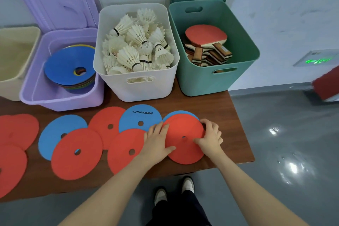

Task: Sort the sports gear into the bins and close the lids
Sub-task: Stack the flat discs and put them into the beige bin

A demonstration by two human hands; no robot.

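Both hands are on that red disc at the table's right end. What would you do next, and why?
Probably lift the red disc, which both the left hand and right hand hold, and carry it to the purple bin, where similar discs are stacked.

You're at a brown wooden table (pixel 236 115) | glossy grey floor (pixel 286 143) to your right, glare spots on it | pale wall (pixel 284 14) behind | green-lit sign (pixel 316 60) low on it | your white shoes (pixel 188 184) below the table's near edge

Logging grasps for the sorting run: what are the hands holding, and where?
Both hands hold the red disc by its edges: left hand on its left rim, right hand on its right.
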